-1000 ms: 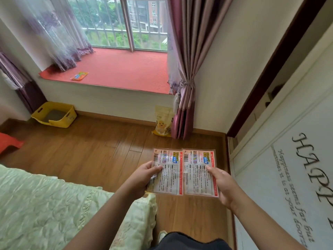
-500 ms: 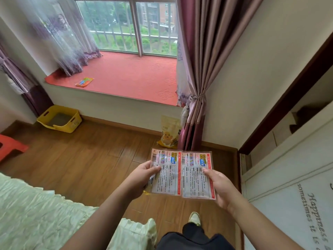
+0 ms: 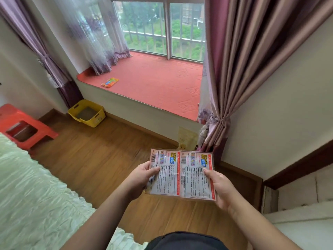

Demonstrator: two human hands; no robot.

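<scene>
I hold a flat plastic packet [image 3: 182, 175] made of two joined printed panels, text side up, in front of me over the wooden floor. My left hand [image 3: 142, 175] pinches its left edge, thumb on top. On the right edge, my right hand [image 3: 219, 186] grips it with the thumb lying across the print. The fingers under the packet are hidden.
A bed with a pale green cover [image 3: 32, 195] fills the lower left. A red stool [image 3: 21, 127] and a yellow bin [image 3: 87, 112] stand by the far wall. A red window seat [image 3: 153, 82] carries a small colourful packet [image 3: 110, 82]. Tied curtain [image 3: 221, 109] and a yellow bag [image 3: 187, 138] stand ahead; a wardrobe [image 3: 297, 201] is at right.
The view has swung right and forward toward the window; the bed slid left and the wardrobe door left the frame. Both hands keep the same hold on the packet.
</scene>
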